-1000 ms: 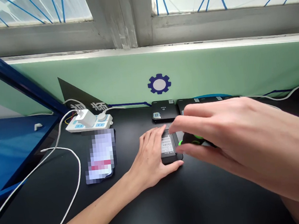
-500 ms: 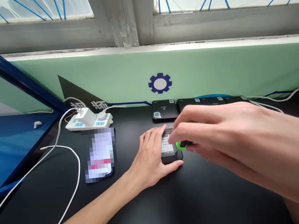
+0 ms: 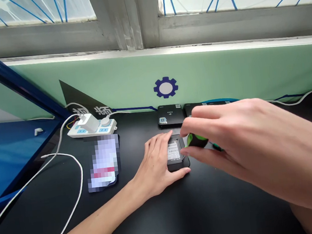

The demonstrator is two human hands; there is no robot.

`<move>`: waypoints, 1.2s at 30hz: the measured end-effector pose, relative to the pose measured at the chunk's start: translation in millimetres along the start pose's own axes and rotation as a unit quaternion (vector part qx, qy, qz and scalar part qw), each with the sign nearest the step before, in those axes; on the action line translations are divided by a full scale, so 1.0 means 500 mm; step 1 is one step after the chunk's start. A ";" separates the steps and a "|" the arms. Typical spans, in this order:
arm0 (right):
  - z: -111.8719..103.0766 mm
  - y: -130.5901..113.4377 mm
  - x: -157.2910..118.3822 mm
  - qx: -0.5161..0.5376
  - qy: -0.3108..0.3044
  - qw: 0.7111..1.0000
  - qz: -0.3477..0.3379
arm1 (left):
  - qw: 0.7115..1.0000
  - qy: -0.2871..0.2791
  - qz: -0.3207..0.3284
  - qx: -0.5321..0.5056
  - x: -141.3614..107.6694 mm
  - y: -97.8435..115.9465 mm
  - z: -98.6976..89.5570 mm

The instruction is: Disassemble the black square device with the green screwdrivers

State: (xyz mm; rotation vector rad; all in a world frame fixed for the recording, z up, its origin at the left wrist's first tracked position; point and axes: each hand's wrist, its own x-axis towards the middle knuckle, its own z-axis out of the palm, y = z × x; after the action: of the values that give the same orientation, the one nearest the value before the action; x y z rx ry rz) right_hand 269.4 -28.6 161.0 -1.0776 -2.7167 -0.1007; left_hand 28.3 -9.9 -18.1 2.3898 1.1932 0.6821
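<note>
At frame centre, the left hand (image 3: 154, 165), thumb splayed, touches a black device (image 3: 176, 154); the right hand (image 3: 237, 136) pinches a green-and-black handle (image 3: 197, 141).

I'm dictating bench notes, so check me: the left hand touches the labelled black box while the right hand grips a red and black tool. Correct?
Not red: the right hand grips a green and black tool, as the head view shows; the left hand does touch the labelled black box.
</note>
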 end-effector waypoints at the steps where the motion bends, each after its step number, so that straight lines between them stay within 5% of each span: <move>1: 0.001 0.002 0.000 -0.001 -0.001 1.000 0.001 | 1.000 0.002 0.001 0.000 0.000 0.000 0.000; 16: -0.010 -0.003 -0.005 0.071 -0.048 0.996 0.011 | 1.000 0.007 0.005 -0.002 -0.003 -0.001 0.001; 22: -0.007 -0.001 -0.004 0.021 -0.016 0.999 0.023 | 1.000 0.002 -0.001 0.008 -0.004 0.000 0.000; 36: -0.023 -0.030 0.015 0.012 -0.049 0.999 0.020 | 1.000 0.001 0.000 -0.001 -0.002 -0.001 0.004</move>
State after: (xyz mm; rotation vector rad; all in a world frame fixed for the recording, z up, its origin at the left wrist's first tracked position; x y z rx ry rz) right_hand 255.7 -36.3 174.3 -1.1599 -2.7729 -0.0101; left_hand 28.7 -10.9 -20.2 2.3873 1.1938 0.6861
